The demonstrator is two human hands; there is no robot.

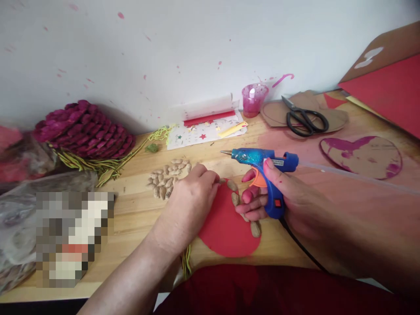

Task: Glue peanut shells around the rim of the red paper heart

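Note:
My right hand [278, 197] grips a blue glue gun [262, 166] with an orange trigger, its metal nozzle pointing left over the table. My left hand [193, 192] rests on a red paper disc [226, 232], fingers pinched on a peanut shell at the disc's top edge. A few more peanut shells [235, 199] lie along the disc's right rim. A pile of loose peanut shells [167, 177] sits just left of my left hand.
Black scissors [305, 118] lie on brown cardboard at the back right, beside a pink cup [253, 99]. A paint-stained cardboard heart [361, 155] lies right. A magenta flower-like craft [85, 129] and plastic bags sit at left. Star-printed paper [206, 127] lies by the wall.

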